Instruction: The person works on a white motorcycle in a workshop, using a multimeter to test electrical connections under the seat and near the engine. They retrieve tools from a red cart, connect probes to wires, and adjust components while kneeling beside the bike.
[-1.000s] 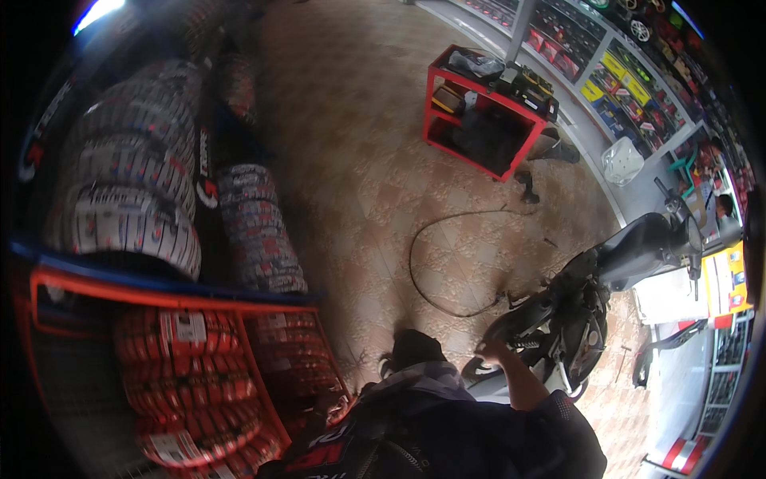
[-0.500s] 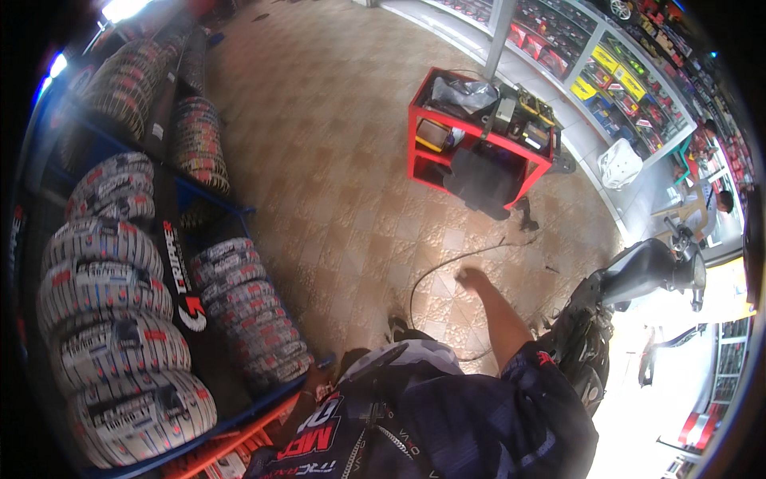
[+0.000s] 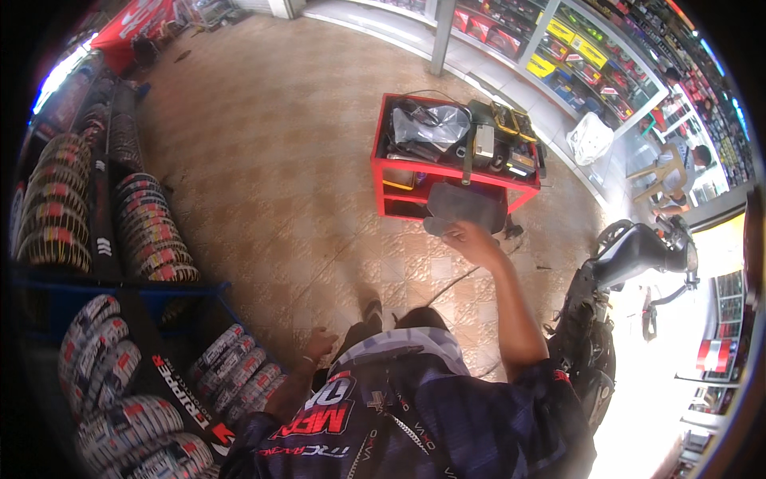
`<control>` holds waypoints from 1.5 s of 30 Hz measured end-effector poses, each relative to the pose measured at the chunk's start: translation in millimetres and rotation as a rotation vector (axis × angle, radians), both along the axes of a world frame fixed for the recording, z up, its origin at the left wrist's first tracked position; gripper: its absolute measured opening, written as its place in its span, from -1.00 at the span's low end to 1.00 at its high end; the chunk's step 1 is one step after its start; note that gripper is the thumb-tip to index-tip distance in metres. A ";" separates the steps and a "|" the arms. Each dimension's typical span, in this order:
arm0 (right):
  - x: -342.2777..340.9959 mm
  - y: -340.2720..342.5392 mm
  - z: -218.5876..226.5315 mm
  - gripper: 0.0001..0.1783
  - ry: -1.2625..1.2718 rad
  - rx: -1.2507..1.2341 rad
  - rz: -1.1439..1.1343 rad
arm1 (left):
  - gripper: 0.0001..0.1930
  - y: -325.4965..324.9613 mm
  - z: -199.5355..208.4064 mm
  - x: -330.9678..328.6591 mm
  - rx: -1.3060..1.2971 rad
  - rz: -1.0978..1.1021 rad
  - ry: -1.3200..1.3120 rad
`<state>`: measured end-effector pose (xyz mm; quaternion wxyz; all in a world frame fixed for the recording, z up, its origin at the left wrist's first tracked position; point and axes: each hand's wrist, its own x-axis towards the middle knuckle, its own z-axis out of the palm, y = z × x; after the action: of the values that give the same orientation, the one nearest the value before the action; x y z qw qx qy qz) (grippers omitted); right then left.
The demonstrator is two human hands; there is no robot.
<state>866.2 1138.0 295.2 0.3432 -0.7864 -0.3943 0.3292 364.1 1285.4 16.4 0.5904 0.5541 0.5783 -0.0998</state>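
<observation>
My right hand [image 3: 469, 242] reaches forward, its fingers curled at the near edge of a dark grey flat panel with rounded corners [image 3: 471, 206]. The panel stands right in front of a red tool cart [image 3: 389, 169]; what supports it is hidden. On the cart's top lie a crumpled clear plastic bag [image 3: 431, 124], a small pale box [image 3: 483, 140] and several dark tools. Low at my left side, my left hand [image 3: 321, 343] has its fingers loosely curled, with nothing seen in them.
Racks of wrapped tyres [image 3: 144, 427] line the left. A dark motorcycle [image 3: 586, 311] stands close on my right. A thin cable [image 3: 453, 285] runs over the tiled floor [image 3: 271, 160]. Beyond the cart are glass display cases [image 3: 558, 56], a white bag [image 3: 590, 139] and a seated person [image 3: 674, 172].
My right hand has moved forward from above the floor to the grey panel. The cart appears nearer, and my left hand has come into view.
</observation>
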 end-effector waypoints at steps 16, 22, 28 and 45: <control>333.3 267.7 -125.6 -0.56 -0.749 -0.577 -0.302 | -0.19 122.0 51.0 153.7 -0.068 0.277 0.117; 353.2 262.1 -132.3 -0.69 -0.561 0.091 0.050 | -0.17 130.8 82.9 241.3 0.009 0.341 0.048; 345.6 252.5 -134.9 -0.73 0.919 0.360 -0.343 | -0.12 150.9 105.6 319.9 0.063 0.321 0.107; 369.6 298.6 -221.7 -0.36 0.520 0.243 0.079 | -0.06 195.3 116.0 384.7 0.147 0.237 0.156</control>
<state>1235.8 1436.6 73.5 0.5112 -0.6128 -0.3600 0.4834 748.8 1480.7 132.4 0.5092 0.5143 0.6895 -0.0295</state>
